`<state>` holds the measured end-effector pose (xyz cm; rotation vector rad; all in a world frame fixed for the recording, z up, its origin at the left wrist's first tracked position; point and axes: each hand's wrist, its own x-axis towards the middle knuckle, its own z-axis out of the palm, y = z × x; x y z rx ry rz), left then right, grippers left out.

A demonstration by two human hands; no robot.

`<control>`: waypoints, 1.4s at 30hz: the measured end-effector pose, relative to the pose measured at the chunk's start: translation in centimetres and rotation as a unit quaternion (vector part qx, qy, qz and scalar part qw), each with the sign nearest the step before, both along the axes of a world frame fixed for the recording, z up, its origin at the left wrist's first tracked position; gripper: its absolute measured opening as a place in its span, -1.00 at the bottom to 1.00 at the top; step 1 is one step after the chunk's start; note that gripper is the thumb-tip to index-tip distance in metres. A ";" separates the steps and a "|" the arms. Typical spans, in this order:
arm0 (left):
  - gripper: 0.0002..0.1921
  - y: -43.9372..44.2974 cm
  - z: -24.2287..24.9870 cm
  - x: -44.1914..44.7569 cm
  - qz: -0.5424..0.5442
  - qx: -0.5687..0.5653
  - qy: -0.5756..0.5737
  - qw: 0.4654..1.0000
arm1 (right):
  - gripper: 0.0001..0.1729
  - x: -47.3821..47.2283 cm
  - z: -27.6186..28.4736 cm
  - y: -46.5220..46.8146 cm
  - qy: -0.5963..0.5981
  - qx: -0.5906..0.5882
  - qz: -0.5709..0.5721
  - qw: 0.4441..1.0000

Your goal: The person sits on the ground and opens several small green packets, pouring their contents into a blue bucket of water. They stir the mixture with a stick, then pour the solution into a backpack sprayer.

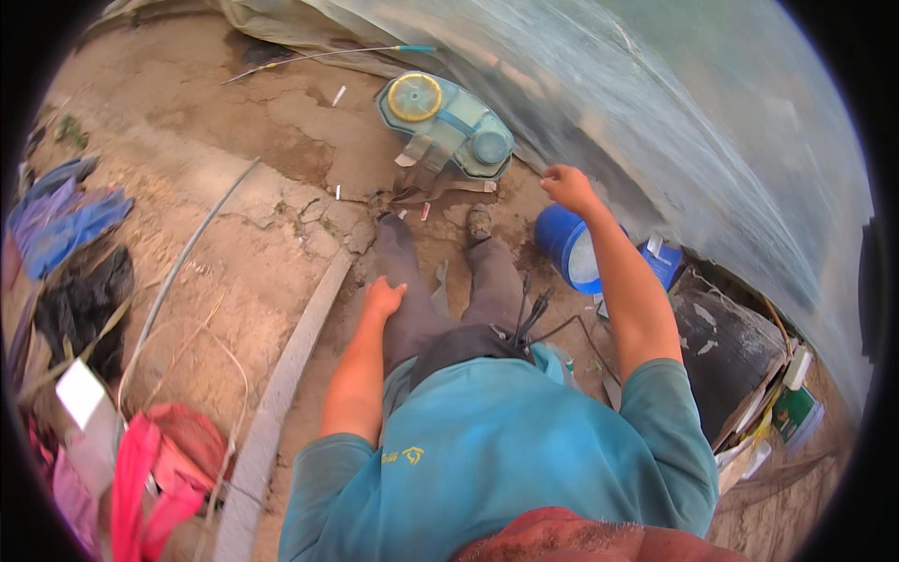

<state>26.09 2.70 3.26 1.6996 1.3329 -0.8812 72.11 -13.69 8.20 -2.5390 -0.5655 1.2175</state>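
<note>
My left hand is over my left thigh, its thumb apart from the fingers and nothing visible in it. My right hand reaches out ahead with curled fingers, above and beyond a blue bucket. Its palm is hidden, so I cannot tell whether it holds anything. The bucket is tilted, with a pale inside, and my right forearm covers part of it. In front of my feet is a translucent blue-green knapsack sprayer tank with a yellow-rimmed round lid and brownish straps.
Plastic sheeting slopes along the right. A spray lance lies behind the tank. At left are a grey hose, a concrete curb and cloths. A dark box and a blue carton stand at right.
</note>
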 end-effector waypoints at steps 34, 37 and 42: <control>0.17 3.9 -3.5 5.0 0.078 -0.036 0.125 0.988 | -0.32 0.5 -13.7 17.9 -0.048 -0.108 0.199 0.973; 0.18 3.6 -4.3 4.4 0.072 -0.024 0.131 0.988 | -0.31 1.1 -14.2 15.7 -0.074 -0.112 0.186 0.973; 0.19 4.0 -4.5 4.3 0.065 -0.030 0.127 0.989 | -0.39 1.2 -13.4 16.2 -0.051 -0.111 0.122 0.985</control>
